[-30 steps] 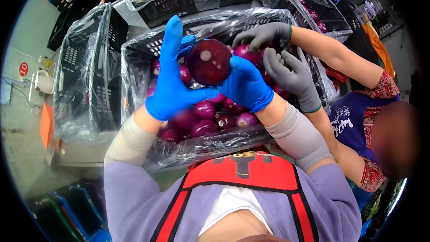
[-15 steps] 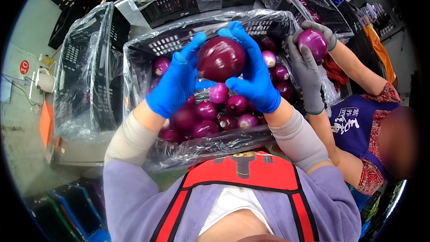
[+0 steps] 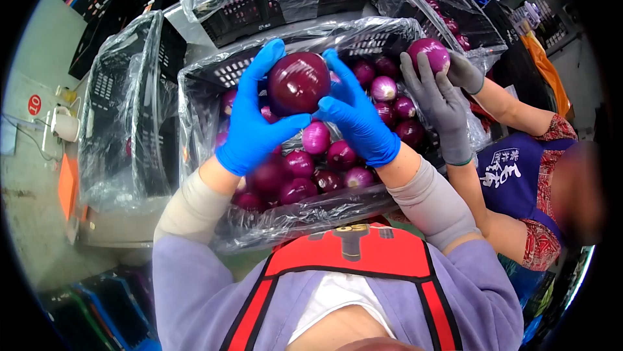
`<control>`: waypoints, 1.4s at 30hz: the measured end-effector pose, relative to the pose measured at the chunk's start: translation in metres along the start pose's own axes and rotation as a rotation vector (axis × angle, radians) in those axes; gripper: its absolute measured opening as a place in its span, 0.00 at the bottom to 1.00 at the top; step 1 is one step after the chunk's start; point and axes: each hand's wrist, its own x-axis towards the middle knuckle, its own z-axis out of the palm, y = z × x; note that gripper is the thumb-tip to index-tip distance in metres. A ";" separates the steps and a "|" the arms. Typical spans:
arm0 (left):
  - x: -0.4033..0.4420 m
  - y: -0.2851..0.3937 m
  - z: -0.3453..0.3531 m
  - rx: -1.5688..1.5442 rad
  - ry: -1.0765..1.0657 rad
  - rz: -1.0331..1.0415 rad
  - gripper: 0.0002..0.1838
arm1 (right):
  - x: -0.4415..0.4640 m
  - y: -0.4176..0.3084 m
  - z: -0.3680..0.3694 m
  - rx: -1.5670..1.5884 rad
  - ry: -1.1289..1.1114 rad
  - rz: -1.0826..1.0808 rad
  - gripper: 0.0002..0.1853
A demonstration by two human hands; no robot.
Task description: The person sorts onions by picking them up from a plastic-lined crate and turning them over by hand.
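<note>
Between my two blue-gloved hands, a large dark red onion (image 3: 299,83) is held up above a black crate (image 3: 292,211) lined with clear plastic. My left hand (image 3: 254,114) cups the onion's left side, thumb stretched out below it. On the other side, my right hand (image 3: 358,117) touches the onion's right edge with bent fingers. Beneath both hands lie several purple onions in the crate, among them a bright one (image 3: 316,137) just under the gap between my hands.
At the right, a co-worker's grey-gloved hands (image 3: 444,107) hold a purple onion (image 3: 429,56) over the crate's right edge. A plastic-lined crate (image 3: 130,111) stands at left. Behind are more crates (image 3: 279,10) with onions. An orange object (image 3: 67,185) is at far left.
The large onion has turned between my hands and shifted slightly left since the last frame. The co-worker's hands have lifted an onion out of the crate and moved it slightly left.
</note>
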 end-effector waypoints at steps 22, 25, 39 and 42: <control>0.000 -0.012 -0.007 -0.360 0.029 -0.364 0.23 | -0.003 -0.003 0.005 -0.026 0.107 -0.119 0.44; -0.003 -0.010 0.001 -0.091 -0.060 -0.149 0.25 | -0.006 -0.007 0.007 -0.216 0.153 -0.134 0.46; -0.006 -0.013 -0.003 -0.004 -0.087 -0.124 0.30 | 0.005 -0.031 -0.011 -0.309 0.143 -0.495 0.46; -0.006 -0.016 -0.001 0.102 -0.139 -0.114 0.33 | 0.043 -0.096 -0.027 -0.415 0.136 -0.732 0.35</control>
